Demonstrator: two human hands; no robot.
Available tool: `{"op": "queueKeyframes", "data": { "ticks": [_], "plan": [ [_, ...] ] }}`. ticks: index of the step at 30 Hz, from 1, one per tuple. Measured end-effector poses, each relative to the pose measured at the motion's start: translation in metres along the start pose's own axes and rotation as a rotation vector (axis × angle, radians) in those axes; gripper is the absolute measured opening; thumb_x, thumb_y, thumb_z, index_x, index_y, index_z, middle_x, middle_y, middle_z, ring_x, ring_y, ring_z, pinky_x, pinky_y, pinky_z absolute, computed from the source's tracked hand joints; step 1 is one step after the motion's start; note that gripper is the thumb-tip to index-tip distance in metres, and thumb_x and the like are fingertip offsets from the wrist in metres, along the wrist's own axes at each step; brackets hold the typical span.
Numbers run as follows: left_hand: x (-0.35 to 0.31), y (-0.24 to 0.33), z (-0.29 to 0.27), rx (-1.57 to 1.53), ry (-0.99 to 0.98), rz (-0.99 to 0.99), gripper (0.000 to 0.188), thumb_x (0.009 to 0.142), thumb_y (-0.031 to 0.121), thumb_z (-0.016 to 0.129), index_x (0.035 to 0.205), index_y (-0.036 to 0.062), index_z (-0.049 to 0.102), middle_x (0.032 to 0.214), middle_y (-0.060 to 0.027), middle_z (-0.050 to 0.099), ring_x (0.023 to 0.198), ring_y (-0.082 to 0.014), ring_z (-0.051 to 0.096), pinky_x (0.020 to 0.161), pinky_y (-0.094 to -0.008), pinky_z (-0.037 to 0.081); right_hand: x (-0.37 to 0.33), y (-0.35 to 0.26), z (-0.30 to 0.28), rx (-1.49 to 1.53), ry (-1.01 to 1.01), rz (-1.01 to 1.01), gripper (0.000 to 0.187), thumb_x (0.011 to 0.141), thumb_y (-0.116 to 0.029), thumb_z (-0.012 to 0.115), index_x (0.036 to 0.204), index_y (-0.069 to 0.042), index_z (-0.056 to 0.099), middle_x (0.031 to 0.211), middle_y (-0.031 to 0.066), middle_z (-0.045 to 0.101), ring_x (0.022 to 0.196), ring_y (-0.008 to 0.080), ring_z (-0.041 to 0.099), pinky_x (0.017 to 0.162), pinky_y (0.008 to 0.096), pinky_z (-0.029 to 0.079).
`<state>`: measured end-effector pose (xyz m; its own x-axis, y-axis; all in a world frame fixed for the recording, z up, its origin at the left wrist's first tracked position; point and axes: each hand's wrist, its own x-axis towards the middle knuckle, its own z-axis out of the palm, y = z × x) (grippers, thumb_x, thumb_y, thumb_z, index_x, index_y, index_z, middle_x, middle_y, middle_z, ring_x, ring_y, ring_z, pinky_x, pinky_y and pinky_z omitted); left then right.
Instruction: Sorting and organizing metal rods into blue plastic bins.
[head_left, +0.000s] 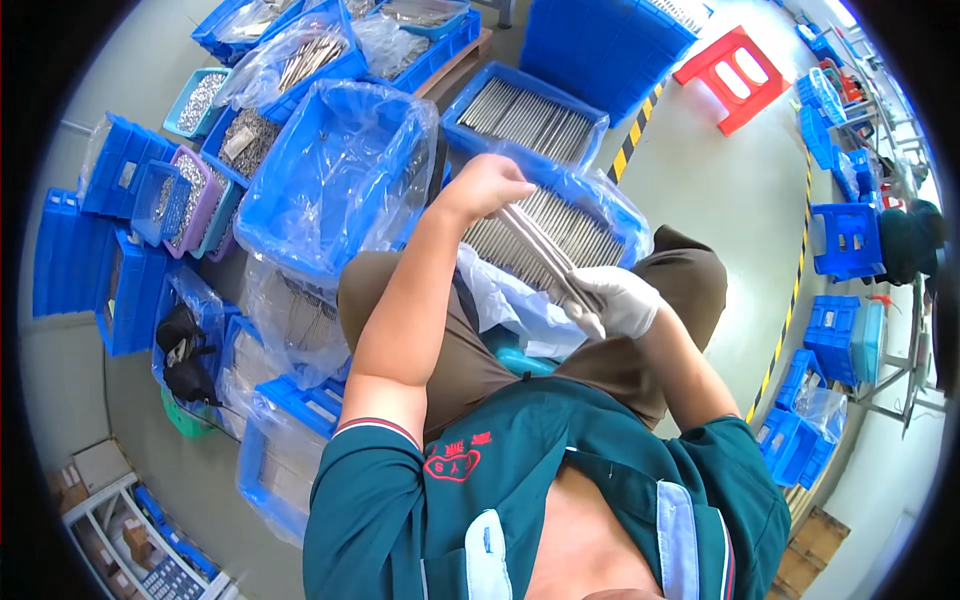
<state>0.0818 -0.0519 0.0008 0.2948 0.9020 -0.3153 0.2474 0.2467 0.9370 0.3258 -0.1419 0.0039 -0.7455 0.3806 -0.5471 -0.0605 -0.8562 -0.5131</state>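
A small bundle of long, slim metal rods [535, 241] slants between my two hands over a blue crate. My bare left hand [488, 187] is closed at the far end of the bundle, its fingertips partly hidden. Wearing a white glove, my right hand [618, 302] wraps round the near end. Beneath them, rows of similar metal rods [590, 232] lie side by side in the blue crate [632, 215], which is lined with clear plastic. White sheeting [515, 305] hangs over the crate's near side, between my knees.
Beyond stands another blue crate of rods [530, 118]. An open blue crate with a clear liner [320, 180] is at the left, near stacked bins [130, 165] and small tubs of metal parts [197, 100]. A red plastic stool [735, 80] stands at the far right.
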Motion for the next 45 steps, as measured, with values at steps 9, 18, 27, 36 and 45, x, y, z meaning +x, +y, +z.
{"op": "queueKeyframes", "data": {
  "ticks": [9,18,27,36,45],
  "plan": [
    [0.003,0.019,0.005,-0.122,-0.137,0.081,0.018,0.081,0.023,0.066,0.080,0.0053,0.062,0.064,0.0042,0.050,0.055,-0.0037,0.042,0.048,-0.0199,0.032,0.033,0.036,0.038,0.600,-0.491,0.095,0.028,0.091,-0.038,0.049,0.091,-0.010,0.050,0.059,-0.0023,0.038,0.046,0.0088,0.034,0.039,0.0228,0.029],
    [0.019,-0.022,-0.032,-1.081,0.472,0.039,0.021,0.091,0.023,0.053,0.086,0.0030,0.056,0.072,-0.0056,0.054,0.058,-0.0143,0.052,0.052,-0.0258,0.045,0.030,-0.041,0.018,-1.058,0.478,-0.372,0.034,0.091,-0.037,0.050,0.085,-0.004,0.055,0.064,-0.0009,0.046,0.059,0.0066,0.042,0.053,0.0238,0.037],
    [0.012,0.001,-0.013,-1.233,0.329,0.015,0.019,0.095,0.011,0.039,0.102,-0.0046,0.047,0.097,-0.0238,0.058,0.092,-0.0354,0.059,0.085,-0.0476,0.050,0.030,-0.058,-0.012,-0.611,0.551,-0.419,0.022,0.087,-0.025,0.060,0.083,-0.003,0.058,0.058,-0.0012,0.049,0.051,0.0066,0.044,0.049,0.0227,0.036],
    [0.012,0.016,-0.002,-1.158,0.286,0.061,0.020,0.096,0.012,0.036,0.104,-0.0014,0.048,0.106,-0.0210,0.057,0.104,-0.0348,0.056,0.092,-0.0468,0.046,0.034,-0.054,-0.015,-0.926,0.726,-0.618,0.015,0.085,-0.015,0.060,0.087,-0.001,0.060,0.061,0.0027,0.055,0.054,0.0086,0.051,0.053,0.0245,0.042],
    [0.013,0.011,0.007,-1.105,0.311,0.130,0.019,0.095,0.009,0.037,0.108,-0.0010,0.046,0.108,-0.0210,0.056,0.102,-0.0321,0.057,0.092,-0.0460,0.047,0.040,-0.048,-0.021,-1.075,0.834,-0.709,0.018,0.083,-0.020,0.062,0.086,-0.003,0.060,0.065,0.0111,0.057,0.061,0.0230,0.056,0.058,0.0322,0.045]
  ]
}}
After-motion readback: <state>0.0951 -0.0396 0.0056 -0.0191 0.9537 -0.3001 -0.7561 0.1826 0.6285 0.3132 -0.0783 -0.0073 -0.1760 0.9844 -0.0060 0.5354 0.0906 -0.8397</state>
